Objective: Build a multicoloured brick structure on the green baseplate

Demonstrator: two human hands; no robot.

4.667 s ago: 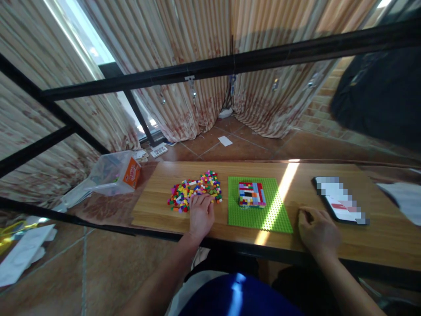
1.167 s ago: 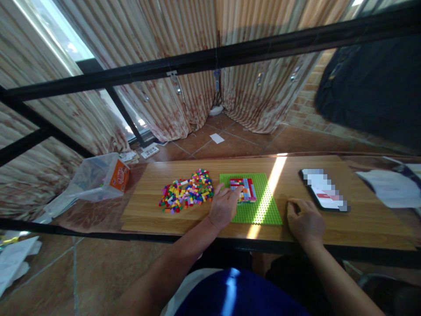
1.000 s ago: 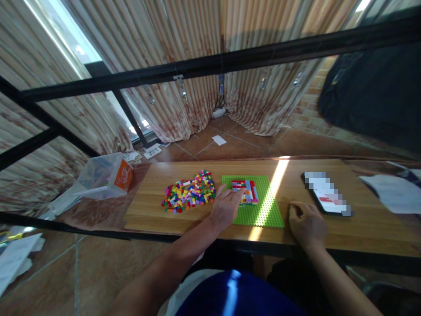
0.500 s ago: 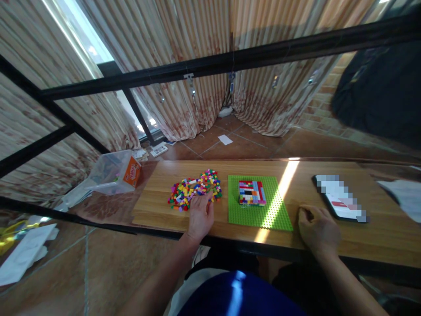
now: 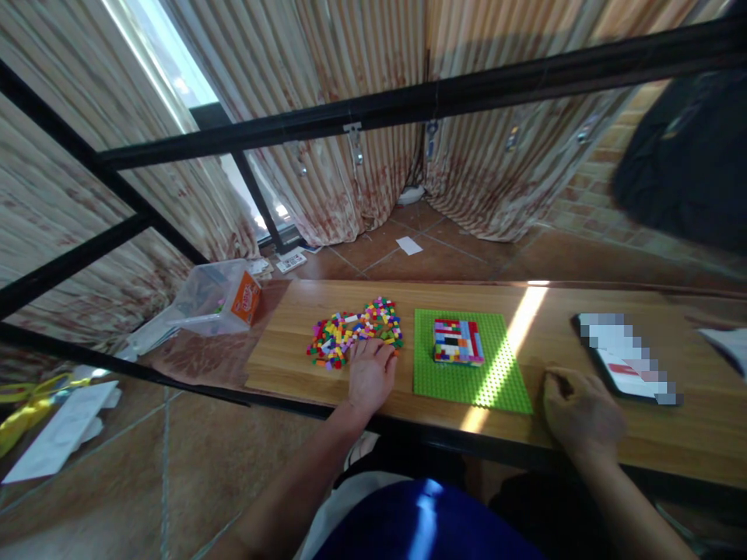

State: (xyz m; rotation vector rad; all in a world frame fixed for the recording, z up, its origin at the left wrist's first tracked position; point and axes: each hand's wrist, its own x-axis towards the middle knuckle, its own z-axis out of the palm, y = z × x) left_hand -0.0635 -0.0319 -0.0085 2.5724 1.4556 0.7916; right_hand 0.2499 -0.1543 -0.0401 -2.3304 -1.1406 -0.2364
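Observation:
My left hand (image 5: 372, 375) reaches palm down over the near right side of a pile of small colourful toy bricks (image 5: 335, 334), its fingers spread and touching the bricks. No brick shows held in it. Right of the pile lies a green baseplate (image 5: 429, 381) with a low, square, multicoloured brick build (image 5: 458, 342) standing on it. My right hand (image 5: 583, 412) rests on the table just right of the baseplate, fingers curled in and thumb near the index finger. Whatever is inside that curl, if anything, is hidden.
A phone (image 5: 627, 358) with a lit screen lies on the wooden table (image 5: 542, 350) beyond my right hand. White paper (image 5: 727, 346) is at the right. A clear plastic box (image 5: 213, 299) stands off the table's left end. A black metal bar (image 5: 397, 109) crosses before the curtains.
My left hand has gone from a pinch with fingertips together to fingers spread over the bricks. My right hand keeps its curled pose. The whole view has shifted slightly.

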